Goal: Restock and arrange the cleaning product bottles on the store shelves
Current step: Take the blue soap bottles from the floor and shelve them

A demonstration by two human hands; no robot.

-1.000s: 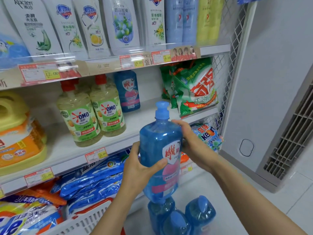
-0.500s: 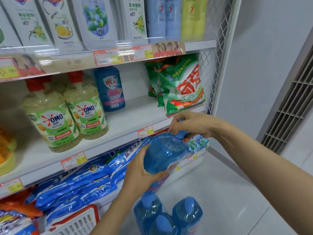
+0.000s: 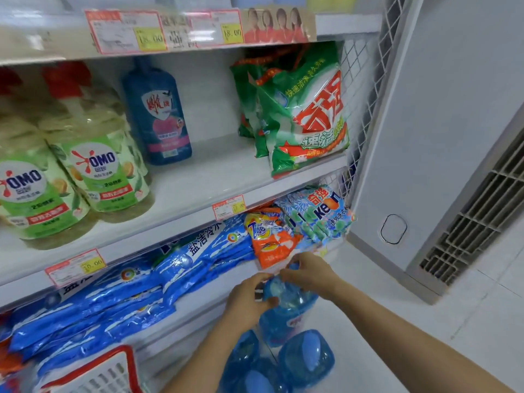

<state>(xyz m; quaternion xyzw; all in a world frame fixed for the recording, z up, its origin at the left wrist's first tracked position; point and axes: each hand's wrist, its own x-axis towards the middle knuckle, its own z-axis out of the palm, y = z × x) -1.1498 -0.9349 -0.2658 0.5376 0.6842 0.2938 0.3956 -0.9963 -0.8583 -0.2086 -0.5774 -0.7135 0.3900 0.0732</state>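
bright, even indoor light fills the scene, with soft shadows only. the upper shelf throws a mild shade over the back of the compartment below. glare streaks the green detergent bags at 1 o'clock and the blue pouches at 8 o'clock. motion blur smears the omo bottles at 9 o'clock and the price tags at 11. straight edges bow outward toward the corners.

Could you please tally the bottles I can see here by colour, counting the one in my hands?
Blue bottles: 5, one on the shelf, one in the hands, three on the floor.
Yellow-green OMO bottles: 2.
Total: 7.
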